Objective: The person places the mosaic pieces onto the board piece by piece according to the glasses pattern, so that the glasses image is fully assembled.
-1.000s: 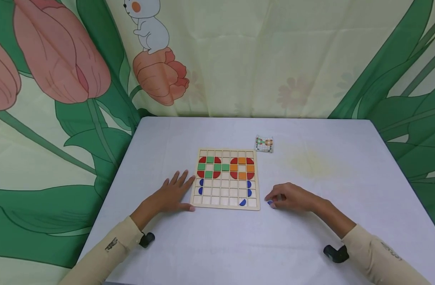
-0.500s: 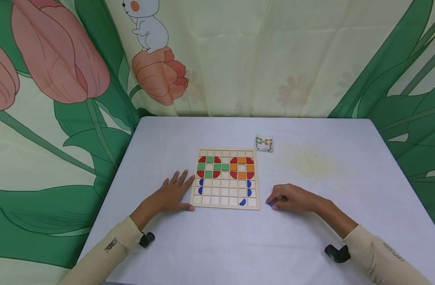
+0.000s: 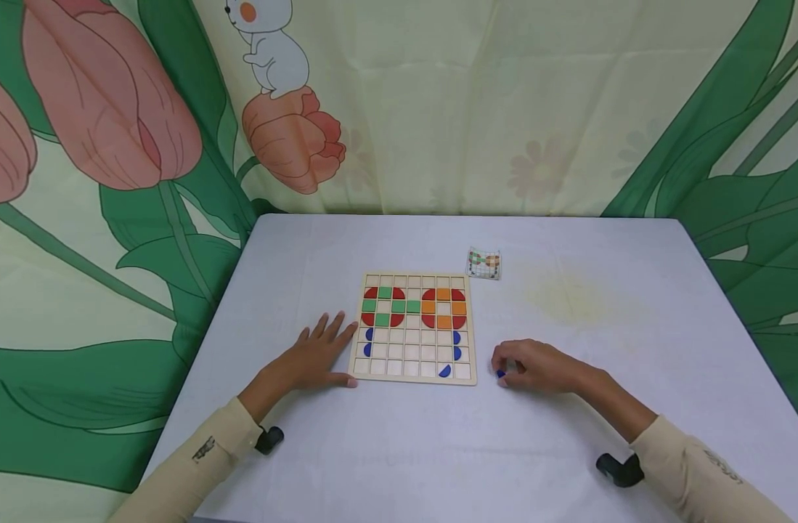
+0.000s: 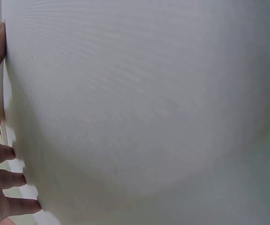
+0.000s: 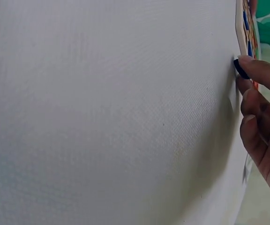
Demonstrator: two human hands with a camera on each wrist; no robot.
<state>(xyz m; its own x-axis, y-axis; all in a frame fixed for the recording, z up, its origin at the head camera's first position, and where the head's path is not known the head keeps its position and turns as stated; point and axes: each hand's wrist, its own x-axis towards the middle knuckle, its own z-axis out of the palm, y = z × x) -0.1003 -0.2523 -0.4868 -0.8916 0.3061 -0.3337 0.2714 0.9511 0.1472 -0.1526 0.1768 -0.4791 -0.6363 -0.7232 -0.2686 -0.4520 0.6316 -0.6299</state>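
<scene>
A wooden grid board (image 3: 405, 370) lies on the white table, with red, green, orange and blue pieces set in its cells. My left hand (image 3: 308, 359) lies spread at the board's left side, thumb near the lower corner and fingertips at the edge; the left wrist view shows its fingers (image 4: 13, 179) along that edge. To the right of the board, my right hand (image 3: 536, 365) pinches a small blue piece (image 3: 500, 373) between thumb and finger, low over the cloth. In the right wrist view the piece (image 5: 241, 69) looks dark and is partly covered by the thumb.
A small pattern card (image 3: 483, 264) with a coloured grid lies beyond the board's upper right corner. The white tablecloth (image 3: 399, 457) spreads around the board. Behind the table hangs a printed curtain (image 3: 477, 109) with tulips and a rabbit.
My right hand has shifted slightly to the right, away from the board, and the blue piece has turned between its fingers. The left hand and the board stay in place.
</scene>
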